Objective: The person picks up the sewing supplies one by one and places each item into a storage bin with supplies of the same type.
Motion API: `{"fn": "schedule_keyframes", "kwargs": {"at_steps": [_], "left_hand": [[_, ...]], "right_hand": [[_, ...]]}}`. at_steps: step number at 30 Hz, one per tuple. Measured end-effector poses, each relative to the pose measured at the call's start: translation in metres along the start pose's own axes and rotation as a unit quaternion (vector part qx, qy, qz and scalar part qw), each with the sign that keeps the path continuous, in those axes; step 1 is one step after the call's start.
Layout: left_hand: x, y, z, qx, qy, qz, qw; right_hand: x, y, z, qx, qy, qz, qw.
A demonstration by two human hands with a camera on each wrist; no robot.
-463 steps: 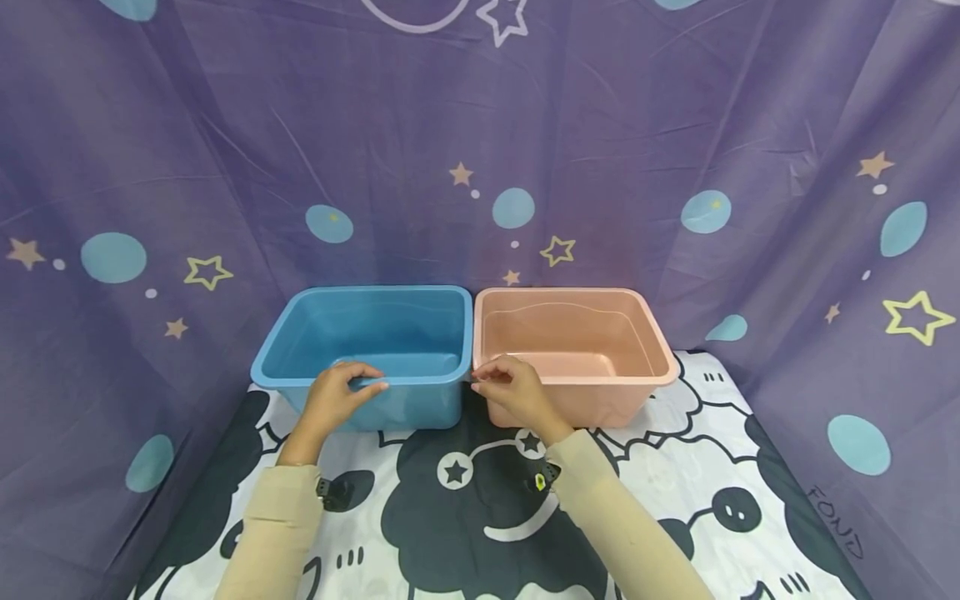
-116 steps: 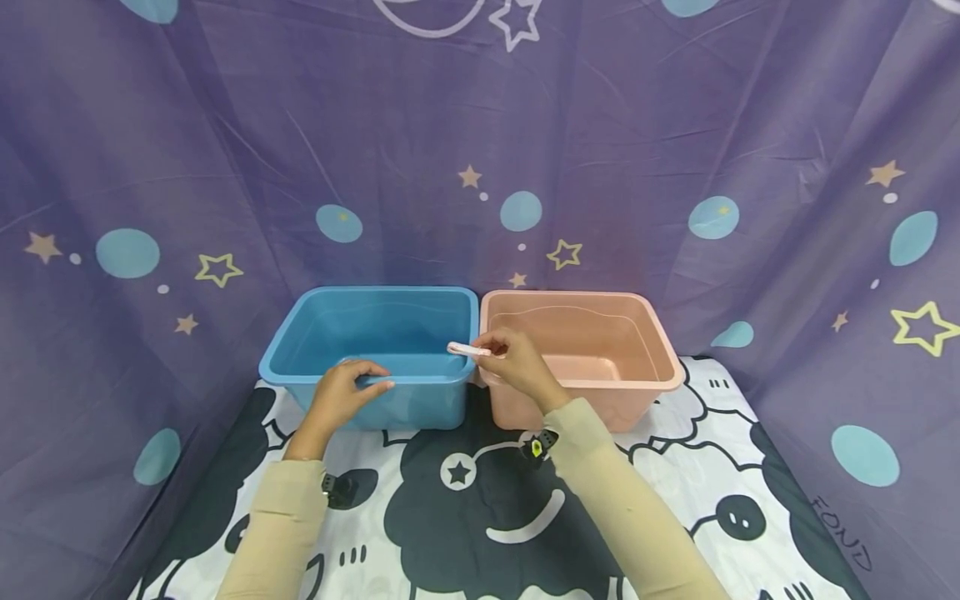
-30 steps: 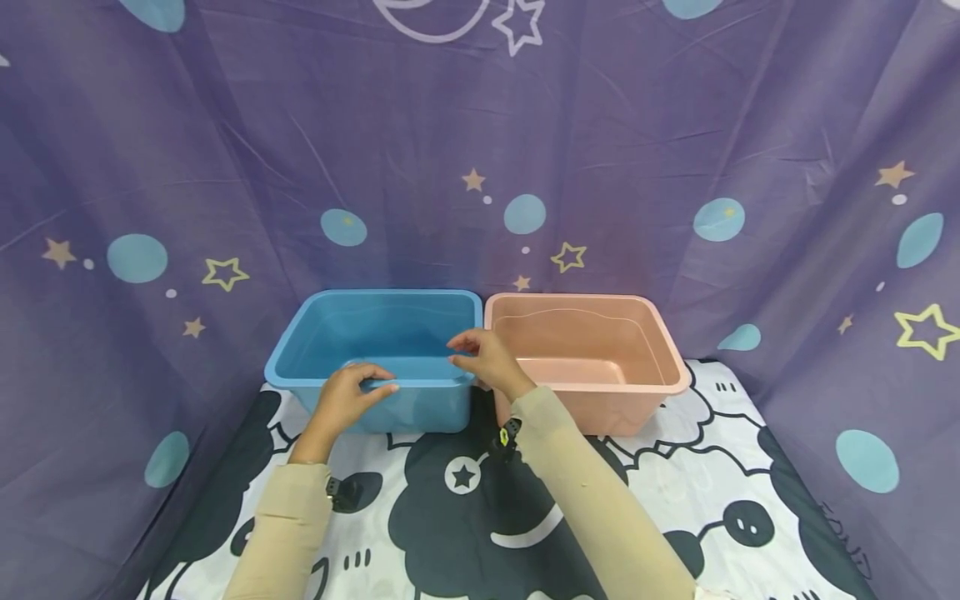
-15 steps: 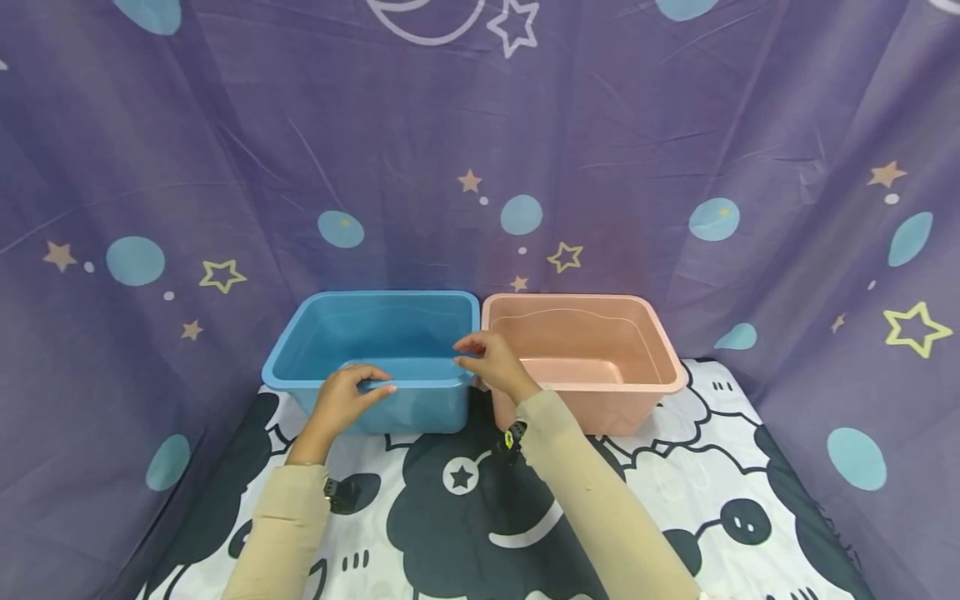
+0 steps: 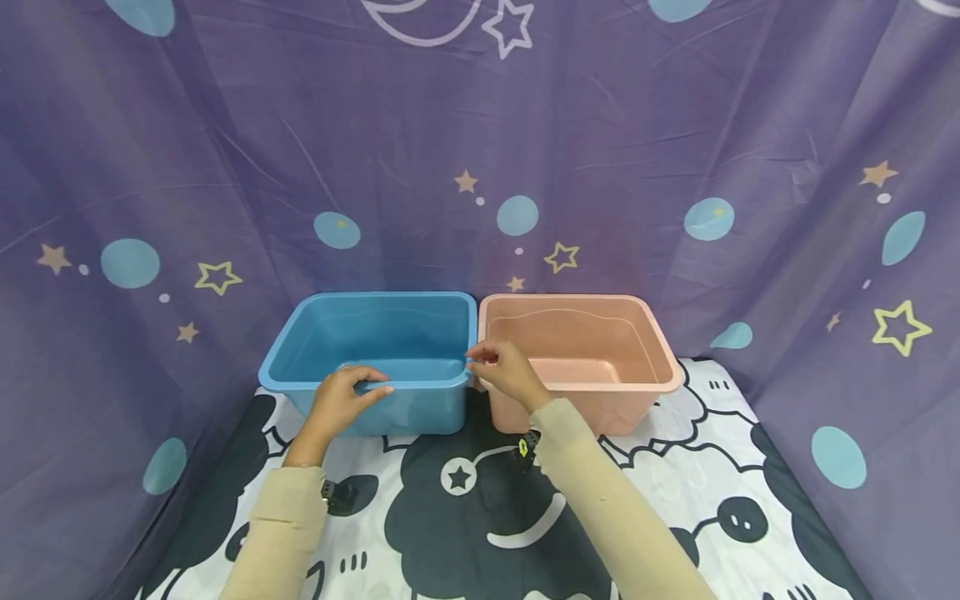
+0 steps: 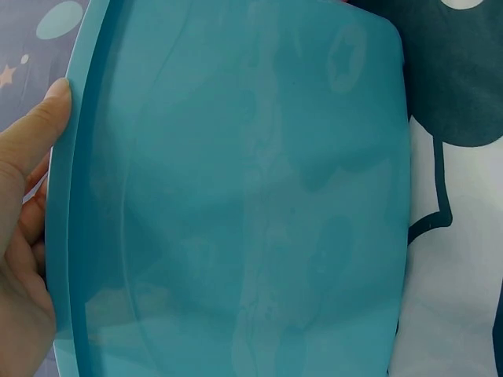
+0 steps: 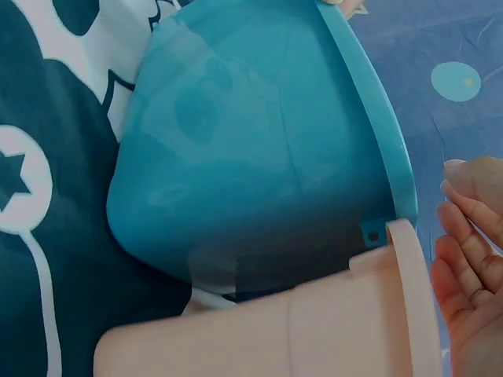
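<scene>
On the left stands a blue plastic tub (image 5: pixel 423 408), side by side with a pink plastic tub (image 5: pixel 592 408). My left hand (image 5: pixel 339 407) holds the front rim of the blue tub, thumb on the near side and fingers over the far side. In the left wrist view the thumb (image 6: pixel 47 114) lies against the rim. Above the place where the tubs meet hovers my right hand (image 5: pixel 512 371), its fingers loosely bent and nothing visible between them. The right wrist view shows this hand (image 7: pixel 471 259) beyond both rims.
The tubs stand at the back of a surface covered by a black-and-white sheep-print cloth (image 5: pixel 480 533). Right behind them hangs a purple curtain (image 5: pixel 600 125) with stars and dots, which also closes in both sides.
About four seconds ago my right hand pinched a small white-and-pink object, now out of sight. In the last second that hand has drawn back rightward from over the blue tub. The left hand stays put.
</scene>
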State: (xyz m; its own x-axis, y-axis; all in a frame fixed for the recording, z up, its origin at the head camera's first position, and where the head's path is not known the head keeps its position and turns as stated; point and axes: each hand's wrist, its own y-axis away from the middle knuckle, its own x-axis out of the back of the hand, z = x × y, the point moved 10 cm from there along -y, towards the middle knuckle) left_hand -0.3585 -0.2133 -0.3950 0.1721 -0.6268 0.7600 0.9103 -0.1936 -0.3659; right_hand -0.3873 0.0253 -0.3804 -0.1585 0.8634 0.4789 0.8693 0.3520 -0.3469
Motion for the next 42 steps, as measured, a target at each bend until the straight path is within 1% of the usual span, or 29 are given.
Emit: {"fn": "schedule_keyframes", "kwargs": {"at_steps": [5, 11, 16, 22, 25, 30, 34, 38, 42], "left_hand": [[0.000, -0.001, 0.001, -0.003, 0.000, -0.001, 1.0000], [0.001, -0.003, 0.001, -0.002, -0.001, -0.003, 1.0000], [0.001, -0.003, 0.001, -0.003, -0.002, -0.006, 1.0000], [0.002, -0.002, 0.002, -0.001, 0.000, -0.005, 1.0000], [0.002, -0.002, 0.003, -0.004, -0.004, -0.006, 1.0000], [0.003, -0.002, 0.006, -0.016, -0.008, -0.005, 0.9998], [0.005, 0.000, 0.010, -0.041, -0.019, 0.011, 0.9989], [0.006, 0.004, 0.016, -0.071, -0.041, 0.029, 0.9962], [0.006, 0.008, 0.020, -0.079, -0.067, 0.037, 0.9940]], "right_hand": [[0.013, 0.007, 0.003, -0.005, 0.023, 0.013, 1.000], [0.025, 0.017, 0.004, 0.008, 0.052, 0.016, 0.998], [0.039, 0.028, 0.008, 0.002, 0.074, 0.023, 0.997], [0.057, 0.042, 0.008, 0.030, 0.100, 0.034, 0.994], [0.068, 0.048, 0.009, 0.037, 0.115, 0.046, 0.992], [0.085, 0.059, 0.003, 0.068, 0.142, 0.068, 0.985], [0.097, 0.068, 0.001, 0.093, 0.171, 0.088, 0.977], [0.111, 0.080, 0.003, 0.099, 0.184, 0.107, 0.972], [0.122, 0.095, 0.007, 0.103, 0.193, 0.120, 0.968]]}}
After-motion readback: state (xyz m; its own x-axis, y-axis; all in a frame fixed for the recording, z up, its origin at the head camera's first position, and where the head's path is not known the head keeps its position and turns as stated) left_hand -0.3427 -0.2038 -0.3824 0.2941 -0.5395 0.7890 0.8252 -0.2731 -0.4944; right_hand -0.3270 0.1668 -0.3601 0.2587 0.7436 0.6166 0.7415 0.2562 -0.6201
